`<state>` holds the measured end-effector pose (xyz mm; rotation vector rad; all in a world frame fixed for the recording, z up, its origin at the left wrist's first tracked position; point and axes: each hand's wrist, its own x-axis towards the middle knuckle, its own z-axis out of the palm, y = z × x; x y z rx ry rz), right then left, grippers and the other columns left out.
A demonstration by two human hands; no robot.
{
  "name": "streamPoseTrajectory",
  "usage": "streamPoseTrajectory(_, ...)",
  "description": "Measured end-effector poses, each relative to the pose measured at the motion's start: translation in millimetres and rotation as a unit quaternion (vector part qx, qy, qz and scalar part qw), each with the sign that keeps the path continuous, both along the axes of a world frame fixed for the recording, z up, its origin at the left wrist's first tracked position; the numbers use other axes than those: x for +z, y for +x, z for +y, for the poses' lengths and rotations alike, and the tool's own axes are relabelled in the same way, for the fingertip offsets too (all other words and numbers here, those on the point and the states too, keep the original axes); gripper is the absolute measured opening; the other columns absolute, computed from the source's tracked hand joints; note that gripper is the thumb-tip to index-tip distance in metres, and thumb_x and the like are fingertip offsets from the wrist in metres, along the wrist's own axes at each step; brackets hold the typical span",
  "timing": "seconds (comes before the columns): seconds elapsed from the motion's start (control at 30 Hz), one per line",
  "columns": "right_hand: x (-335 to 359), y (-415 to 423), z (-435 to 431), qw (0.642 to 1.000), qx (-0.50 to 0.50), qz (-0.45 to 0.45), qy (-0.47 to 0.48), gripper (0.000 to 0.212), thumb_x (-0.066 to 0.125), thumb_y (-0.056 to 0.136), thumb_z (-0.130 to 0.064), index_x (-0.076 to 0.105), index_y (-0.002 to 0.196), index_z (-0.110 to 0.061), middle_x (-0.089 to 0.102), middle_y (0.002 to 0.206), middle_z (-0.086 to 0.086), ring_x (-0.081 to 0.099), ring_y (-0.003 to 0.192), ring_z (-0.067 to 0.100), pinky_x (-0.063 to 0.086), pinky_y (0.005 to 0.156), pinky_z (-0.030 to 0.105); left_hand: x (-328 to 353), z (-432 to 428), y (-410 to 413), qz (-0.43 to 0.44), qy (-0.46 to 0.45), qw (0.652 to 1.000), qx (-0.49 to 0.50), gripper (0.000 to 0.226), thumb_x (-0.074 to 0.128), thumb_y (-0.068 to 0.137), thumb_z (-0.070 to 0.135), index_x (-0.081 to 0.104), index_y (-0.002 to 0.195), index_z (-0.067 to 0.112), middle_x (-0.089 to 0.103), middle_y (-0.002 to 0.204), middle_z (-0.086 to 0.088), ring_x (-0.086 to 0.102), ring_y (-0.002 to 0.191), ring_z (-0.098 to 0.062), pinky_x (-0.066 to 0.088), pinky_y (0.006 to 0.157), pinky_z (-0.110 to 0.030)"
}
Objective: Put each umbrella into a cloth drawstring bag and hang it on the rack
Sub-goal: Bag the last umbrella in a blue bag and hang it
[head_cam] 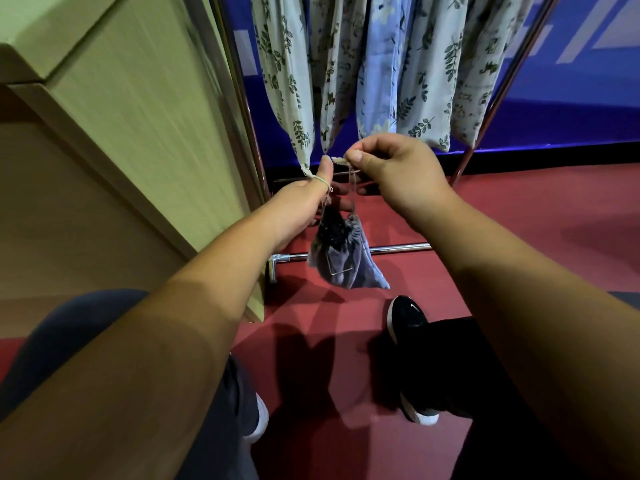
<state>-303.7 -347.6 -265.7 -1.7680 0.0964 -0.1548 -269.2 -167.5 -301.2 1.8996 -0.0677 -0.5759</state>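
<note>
A grey-blue cloth drawstring bag (349,261) hangs in the air in front of me, its gathered mouth showing a dark umbrella (332,230) inside. My left hand (304,202) holds one pale cord, which loops over its thumb. My right hand (391,171) pinches the other cord end between thumb and forefinger, just above the bag. Behind the hands, several leaf-printed and blue cloth bags (346,71) hang from the metal rack (239,91).
A light wooden cabinet (131,126) stands close on the left. The rack's chrome base bar (391,251) runs across the red floor (519,209) below the bag. My black shoe (408,320) is under the right arm. A blue wall lies behind.
</note>
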Motion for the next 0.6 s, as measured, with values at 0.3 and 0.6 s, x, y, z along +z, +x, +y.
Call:
streamPoseTrajectory(0.3, 3, 3, 6, 0.999, -0.034, -0.021, -0.016, 0.005, 0.075, 0.098, -0.019, 0.077, 0.095, -0.017, 0.061, 0.066, -0.015, 0.056, 0.07, 0.017, 0.064, 0.081, 0.05, 8, -9, 1, 0.001, 0.032, 0.999, -0.033, 0.099, 0.019, 0.068, 0.109, 0.081, 0.11, 0.045, 0.073, 0.132, 0.004, 0.066, 0.127, -0.024, 0.044, 0.115, -0.053)
streamPoseTrajectory(0.6, 10, 8, 12, 0.997, -0.057, 0.034, 0.038, 0.014, 0.062, 0.107, -0.018, 0.067, 0.094, -0.02, 0.054, 0.063, -0.008, 0.052, 0.055, 0.015, 0.053, 0.053, 0.032, 5, -14, 8, -0.021, -0.063, 0.998, -0.016, 0.089, 0.037, 0.084, 0.095, 0.075, 0.091, 0.015, 0.08, 0.094, -0.008, 0.074, 0.095, -0.023, 0.048, 0.109, -0.044)
